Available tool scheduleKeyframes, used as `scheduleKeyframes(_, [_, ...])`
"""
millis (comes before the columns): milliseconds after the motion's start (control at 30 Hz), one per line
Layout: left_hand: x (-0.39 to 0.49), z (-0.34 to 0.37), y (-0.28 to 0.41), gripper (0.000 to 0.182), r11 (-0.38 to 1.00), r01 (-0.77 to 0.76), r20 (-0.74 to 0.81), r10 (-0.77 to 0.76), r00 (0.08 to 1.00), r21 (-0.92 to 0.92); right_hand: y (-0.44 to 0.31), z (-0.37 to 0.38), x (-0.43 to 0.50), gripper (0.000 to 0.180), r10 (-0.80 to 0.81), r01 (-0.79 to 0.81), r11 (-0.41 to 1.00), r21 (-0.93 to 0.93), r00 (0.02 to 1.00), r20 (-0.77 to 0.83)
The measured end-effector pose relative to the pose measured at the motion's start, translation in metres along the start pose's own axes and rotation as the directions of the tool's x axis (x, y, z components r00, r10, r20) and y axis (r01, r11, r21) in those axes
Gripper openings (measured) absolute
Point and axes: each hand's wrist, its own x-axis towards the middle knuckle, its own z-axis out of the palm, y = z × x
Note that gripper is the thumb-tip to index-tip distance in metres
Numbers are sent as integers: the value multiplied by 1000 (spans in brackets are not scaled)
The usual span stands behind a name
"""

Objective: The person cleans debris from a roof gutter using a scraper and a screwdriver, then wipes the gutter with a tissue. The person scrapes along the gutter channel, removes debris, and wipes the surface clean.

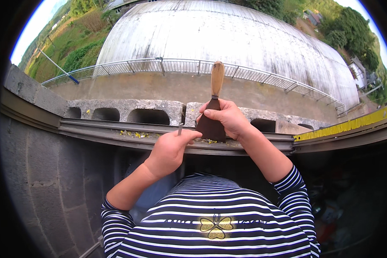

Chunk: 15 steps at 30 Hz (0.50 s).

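Observation:
My right hand (227, 117) grips a putty knife (213, 124) by its dark blade; the wooden handle points up and away, and the blade's wide edge is down at the metal window track (254, 142). Closed around a thin grey rod (180, 129), my left hand (169, 150) rests over the track, its fingers close to the blade's left corner. The rod's lower part is hidden in the hand. Yellow and pale scraps (137, 133) lie in the track left of the blade, with more under its edge.
Hollow concrete blocks (151, 111) line the track's far side. Yellow material covers the frame (345, 127) at right. A block wall (42, 174) stands at left. Beyond are a metal railing (180, 66) and a large whitish curved roof (213, 32).

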Motion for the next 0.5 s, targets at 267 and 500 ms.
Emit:
scheduleKeyframes(267, [-47,14,19,44,70,358,311,-364,878,-931,2,0,-1,13,-25,25,1000,-17,1000,7])
scheduleKeyframes(500, [-102,2,33,63,366,397,208,-459,864,-842,3,-1,0,12,-30,30,1000,-1,999,19])
